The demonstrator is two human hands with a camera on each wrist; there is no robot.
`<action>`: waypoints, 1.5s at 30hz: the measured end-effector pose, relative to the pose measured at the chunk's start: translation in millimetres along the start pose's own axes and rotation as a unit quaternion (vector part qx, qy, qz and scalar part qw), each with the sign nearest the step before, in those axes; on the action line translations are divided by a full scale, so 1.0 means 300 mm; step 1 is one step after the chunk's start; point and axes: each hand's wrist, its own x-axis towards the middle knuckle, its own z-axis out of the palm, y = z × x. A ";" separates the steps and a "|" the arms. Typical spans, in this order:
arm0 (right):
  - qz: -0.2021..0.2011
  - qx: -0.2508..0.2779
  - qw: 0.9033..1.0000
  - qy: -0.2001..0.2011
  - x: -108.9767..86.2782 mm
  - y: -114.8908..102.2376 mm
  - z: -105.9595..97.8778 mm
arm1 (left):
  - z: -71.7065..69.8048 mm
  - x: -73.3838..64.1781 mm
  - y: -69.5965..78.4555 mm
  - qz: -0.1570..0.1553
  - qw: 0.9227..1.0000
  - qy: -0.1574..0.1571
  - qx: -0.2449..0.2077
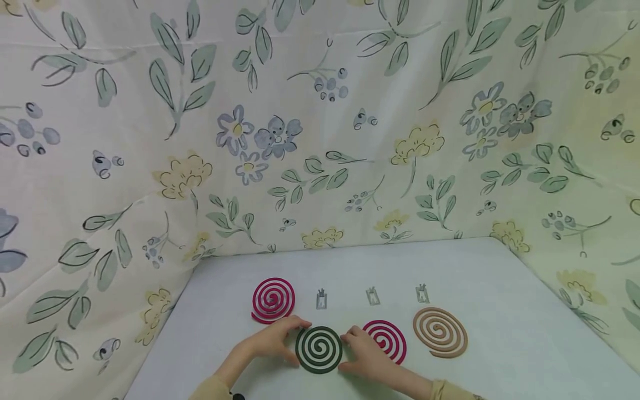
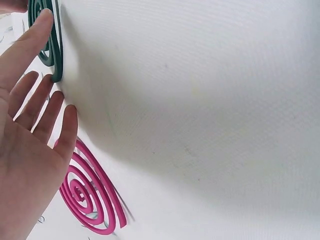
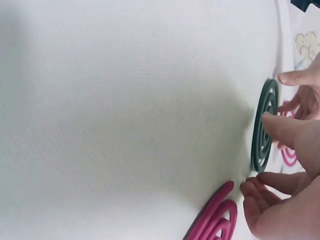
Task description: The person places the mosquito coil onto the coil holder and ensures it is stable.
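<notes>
A dark green mosquito coil (image 1: 320, 349) lies flat between both hands, close over the white table. My left hand (image 1: 274, 340) spreads its thumb and fingers along the coil's left rim; in the left wrist view its fingers are nearly straight. On the right rim, my right hand (image 1: 367, 355) has its thumb and fingertips apart at the edge. One pink mosquito coil (image 1: 273, 299) lies just beyond the left hand. Another pink mosquito coil (image 1: 383, 343) is partly hidden behind the right hand.
A tan mosquito coil (image 1: 438, 331) lies on the right of the white table (image 1: 520, 328). Three small metal stands, a left one (image 1: 321, 300), a middle one (image 1: 373, 296) and a right one (image 1: 422, 294), form a row behind the coils. Floral cloth (image 1: 320, 139) hangs behind the table.
</notes>
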 end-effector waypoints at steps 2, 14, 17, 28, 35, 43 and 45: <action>0.003 -0.005 1.000 0.005 0.000 -0.001 0.005 | 0.004 0.003 -0.005 0.007 1.000 0.003 0.011; 0.028 -0.016 0.999 0.016 0.011 -0.004 0.027 | 0.016 0.011 0.002 0.016 0.998 0.023 0.049; 0.041 -0.009 0.999 0.012 0.015 -0.004 0.028 | 0.017 0.013 0.000 0.018 0.998 0.027 0.052; 0.031 -0.010 0.999 0.031 0.018 -0.014 0.023 | 0.027 0.023 -0.011 0.012 0.998 0.033 0.053; 0.035 -0.008 0.999 0.035 0.015 -0.020 0.021 | 0.032 0.024 -0.015 -0.007 0.998 0.031 0.058; 0.038 -0.006 0.999 0.032 0.013 -0.022 0.019 | 0.035 0.023 -0.016 -0.021 0.998 0.029 0.052; 0.037 -0.005 0.999 0.032 0.012 -0.020 0.020 | 0.035 0.022 -0.016 -0.017 0.998 0.030 0.053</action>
